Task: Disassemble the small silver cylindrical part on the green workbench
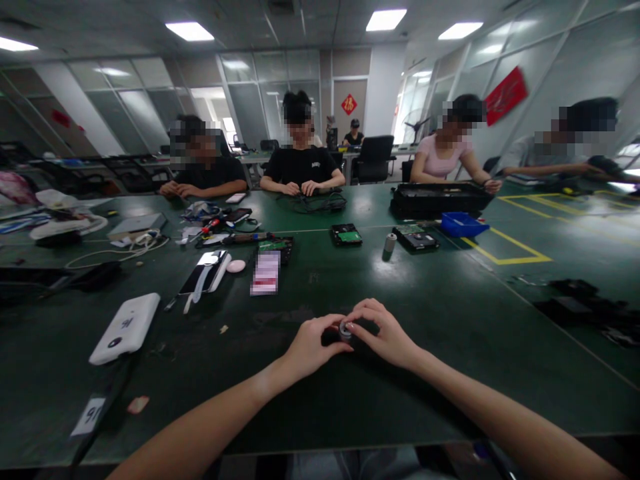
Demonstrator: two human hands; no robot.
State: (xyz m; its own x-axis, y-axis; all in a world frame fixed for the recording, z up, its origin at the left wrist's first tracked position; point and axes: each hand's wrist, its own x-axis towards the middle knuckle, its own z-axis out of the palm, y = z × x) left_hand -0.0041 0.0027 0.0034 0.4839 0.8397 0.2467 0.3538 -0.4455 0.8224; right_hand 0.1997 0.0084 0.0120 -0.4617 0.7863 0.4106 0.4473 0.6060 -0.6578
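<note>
A small grey metal cylinder (345,331) stands on the green table in front of me; its exact kind does not show. My left hand (317,343) curves around its left side, thumb in front and fingers behind. From the right, my right hand (383,330) pinches at its top edge with thumb and fingers. Parts of the cylinder are covered by my fingers. Farther off stands another light grey cylinder (390,242), close to a hard drive (416,237). A second hard drive (346,234) with a green circuit board lies left of it.
A blue tray (464,225) sits at the right, near a large black casing (440,200). On the left lie a phone (265,273), a white power bank-like case (127,327) and cables (133,247). Dark parts (575,303) are at far right. Several people sit across the table.
</note>
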